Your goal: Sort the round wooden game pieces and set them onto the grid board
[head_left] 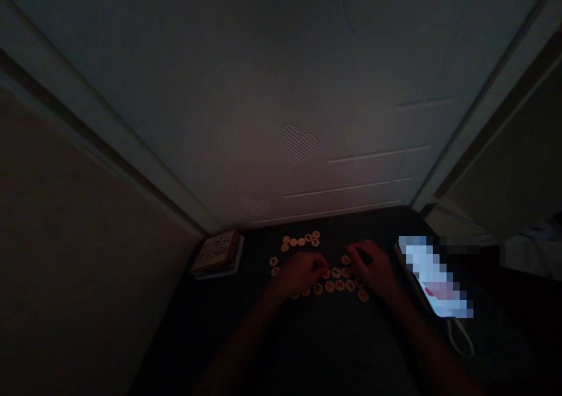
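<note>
Round, pale game discs with red or dark characters, like Chinese chess pieces point(336, 273), lie in loose rows on the dark table. My left hand point(305, 270) is over the left part of the near rows, fingers curled in, with a red-marked disc point(325, 273) at its fingertips. My right hand point(372, 265) is at the right end of these rows. Its thumb and forefinger come together just above another disc point(346, 260). In the dim light I cannot make out what either hand holds. Both hands partly cover the discs beneath them.
Beyond my hands lies a short far row of discs point(301, 242), some without visible marks. A stack of books point(217, 254) sits at the table's left. On the right lies a lit phone point(432, 279) with a looped strap point(460, 338). A pale panel with heart patterns point(299, 144) rises behind the table point(333, 349).
</note>
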Tool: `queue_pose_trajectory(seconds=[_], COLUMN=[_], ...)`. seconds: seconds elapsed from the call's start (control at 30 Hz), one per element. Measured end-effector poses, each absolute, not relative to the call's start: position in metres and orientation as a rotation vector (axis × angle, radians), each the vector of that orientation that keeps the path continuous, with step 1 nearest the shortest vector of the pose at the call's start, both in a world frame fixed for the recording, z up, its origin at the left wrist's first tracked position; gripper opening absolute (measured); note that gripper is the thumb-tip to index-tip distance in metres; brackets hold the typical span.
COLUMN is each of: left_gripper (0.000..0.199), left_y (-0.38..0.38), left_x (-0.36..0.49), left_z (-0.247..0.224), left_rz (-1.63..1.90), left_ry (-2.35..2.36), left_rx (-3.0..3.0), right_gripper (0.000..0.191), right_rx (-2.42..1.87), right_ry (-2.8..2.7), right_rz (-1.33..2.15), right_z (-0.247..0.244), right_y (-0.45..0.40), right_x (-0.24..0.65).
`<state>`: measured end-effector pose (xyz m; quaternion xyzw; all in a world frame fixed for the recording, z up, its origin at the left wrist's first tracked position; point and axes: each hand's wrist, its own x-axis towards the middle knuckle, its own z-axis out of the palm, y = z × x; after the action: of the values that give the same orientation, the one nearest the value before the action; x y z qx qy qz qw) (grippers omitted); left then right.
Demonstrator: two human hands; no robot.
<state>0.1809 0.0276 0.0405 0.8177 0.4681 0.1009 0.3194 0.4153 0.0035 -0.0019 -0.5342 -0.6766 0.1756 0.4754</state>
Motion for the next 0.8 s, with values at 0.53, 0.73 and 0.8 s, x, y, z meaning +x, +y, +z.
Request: queue_pose_trajectory(seconds=[0.53,0.73,0.8], left_gripper=[0.027,0.031,0.033], left_y=[0.037,0.041,0.041], left_x=[0.144,0.087,0.077], left_z=[0.041,0.023,0.013], left_rz=[0.534,0.89,0.961], left_ry=[1.31,1.581,1.632], left_rx=[2.17,1.951,1.911], right_gripper=[0.026,0.023,0.021], right_rx=[-1.392,-1.377,-1.343], right_ry=[-1.582,-1.625,-1.687], right_rz=[0.461,0.437,0.447], right_z=[-0.008,-0.002,0.003], right_y=[0.005,0.005,0.005], right_x=[0.429,0.42,0.414])
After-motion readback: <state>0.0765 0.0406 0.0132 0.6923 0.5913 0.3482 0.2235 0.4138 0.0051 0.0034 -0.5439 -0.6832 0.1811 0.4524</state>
